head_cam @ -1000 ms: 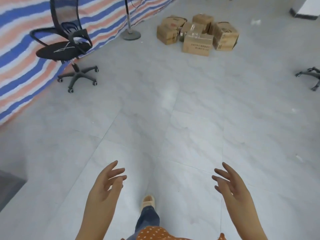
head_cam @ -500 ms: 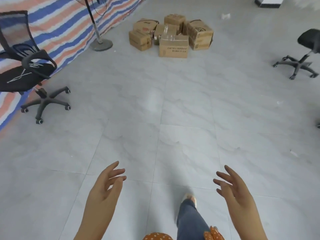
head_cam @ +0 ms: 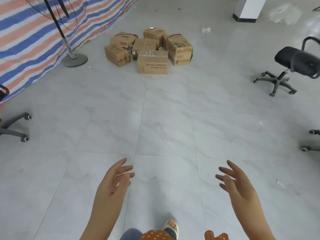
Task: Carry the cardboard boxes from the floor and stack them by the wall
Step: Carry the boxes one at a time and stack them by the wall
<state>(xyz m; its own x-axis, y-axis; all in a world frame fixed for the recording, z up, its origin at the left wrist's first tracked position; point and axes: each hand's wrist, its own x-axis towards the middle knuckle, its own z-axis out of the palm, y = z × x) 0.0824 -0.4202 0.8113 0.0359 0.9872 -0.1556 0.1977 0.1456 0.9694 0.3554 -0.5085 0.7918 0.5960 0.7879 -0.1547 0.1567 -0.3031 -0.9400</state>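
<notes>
Risks first, L to R: the office chair base [head_cam: 13,126] at the far L edge has castor legs poking into the walking lane, so a foot could catch one w/ a box blocking the downward view. Next, the pedestal fan [head_cam: 69,45] stands just beside the striped tarp [head_cam: 29,42] and near the L side of the cardboard boxes [head_cam: 150,51]; swinging a box out that way could knock its pole and tip it. The pile itself is loose: boxes lean on each other at odd angles, so pulling one could prob shift its neighbours. On the R, another chair [head_cam: 294,64] sits near the return path, and more castors [head_cam: 311,141] show at the R edge, same trip hazard. Floor tiles look smooth and glossy, so slipping in sandals [head_cam: 171,226] seems possible. Hands: left hand [head_cam: 114,182] and right hand [head_cam: 237,182] are both out front, fingers spread and relaxed, gripping nothing, well apart from the boxes. The boxes: approx six brown cartons clustered on the floor, centre-far, just R of the tarp edge. Front one sits square w/ printed text and clear tape on top; the R one is bigger w/ dark print; some look dented, flaps worn. None carried yet.
</notes>
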